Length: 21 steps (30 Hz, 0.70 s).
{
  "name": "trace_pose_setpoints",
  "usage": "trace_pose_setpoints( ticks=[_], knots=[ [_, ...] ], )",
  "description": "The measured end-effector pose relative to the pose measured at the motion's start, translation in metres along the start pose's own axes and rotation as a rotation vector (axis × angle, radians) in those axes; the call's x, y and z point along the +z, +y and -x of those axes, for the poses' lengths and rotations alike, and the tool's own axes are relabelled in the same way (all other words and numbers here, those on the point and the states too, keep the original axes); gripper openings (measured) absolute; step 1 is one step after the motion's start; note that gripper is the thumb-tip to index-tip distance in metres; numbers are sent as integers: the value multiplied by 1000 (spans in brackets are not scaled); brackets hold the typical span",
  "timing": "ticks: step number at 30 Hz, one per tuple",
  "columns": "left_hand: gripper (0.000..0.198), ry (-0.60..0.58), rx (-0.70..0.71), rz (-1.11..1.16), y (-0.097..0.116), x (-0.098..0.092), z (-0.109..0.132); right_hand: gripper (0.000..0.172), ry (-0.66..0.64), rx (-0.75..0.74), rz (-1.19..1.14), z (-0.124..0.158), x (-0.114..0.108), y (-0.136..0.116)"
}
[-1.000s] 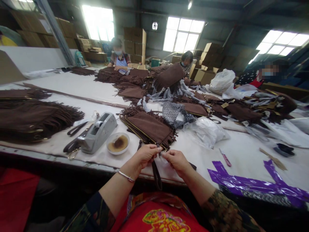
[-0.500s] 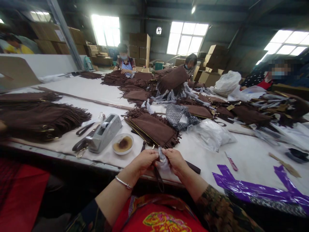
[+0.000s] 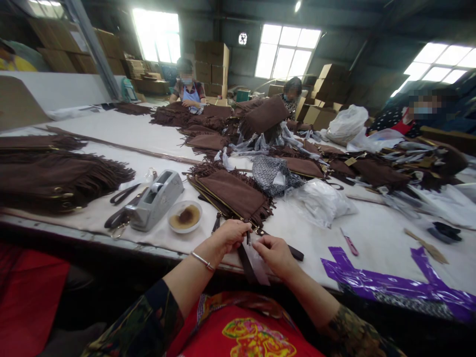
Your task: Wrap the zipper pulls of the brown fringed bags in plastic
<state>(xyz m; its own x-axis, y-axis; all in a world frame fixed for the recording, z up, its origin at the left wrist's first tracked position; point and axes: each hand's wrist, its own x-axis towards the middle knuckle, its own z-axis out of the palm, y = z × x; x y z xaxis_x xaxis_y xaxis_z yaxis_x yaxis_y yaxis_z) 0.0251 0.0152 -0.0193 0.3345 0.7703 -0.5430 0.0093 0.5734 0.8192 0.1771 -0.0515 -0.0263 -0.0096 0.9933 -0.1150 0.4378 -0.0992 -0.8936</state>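
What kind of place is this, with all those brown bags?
Probably a workshop or small factory: many matching fringed brown bags lie on a big worktable, several people sit or stand around it, and cardboard boxes are stacked behind.

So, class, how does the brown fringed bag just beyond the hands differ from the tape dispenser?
The bag is brown and fringed; the tape dispenser is grey, without fringe.
The bag lies fairly flat, while the tape dispenser stands up as a block.
The bag looks soft; the tape dispenser looks rigid.
Both are on the pale table.
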Motion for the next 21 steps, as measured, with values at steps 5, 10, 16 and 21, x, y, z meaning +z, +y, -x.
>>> trace_pose_setpoints(
  ticks=[5, 10, 16, 21],
  knots=[
    [30, -82, -32, 122, 0, -7, 1, 25, 5, -53, 123, 11, -7, 4],
    [29, -84, -35, 185, 2, -10, 4, 25, 20, -80, 139, 14, -6, 5],
    [29, -93, -27, 196, 0, -9, 5, 25, 47, -112, 159, 14, -4, 7],
    [29, -93, -52, 180, -1, -11, 4, 25, 63, -146, 166, 11, -2, 2]
  ],
)
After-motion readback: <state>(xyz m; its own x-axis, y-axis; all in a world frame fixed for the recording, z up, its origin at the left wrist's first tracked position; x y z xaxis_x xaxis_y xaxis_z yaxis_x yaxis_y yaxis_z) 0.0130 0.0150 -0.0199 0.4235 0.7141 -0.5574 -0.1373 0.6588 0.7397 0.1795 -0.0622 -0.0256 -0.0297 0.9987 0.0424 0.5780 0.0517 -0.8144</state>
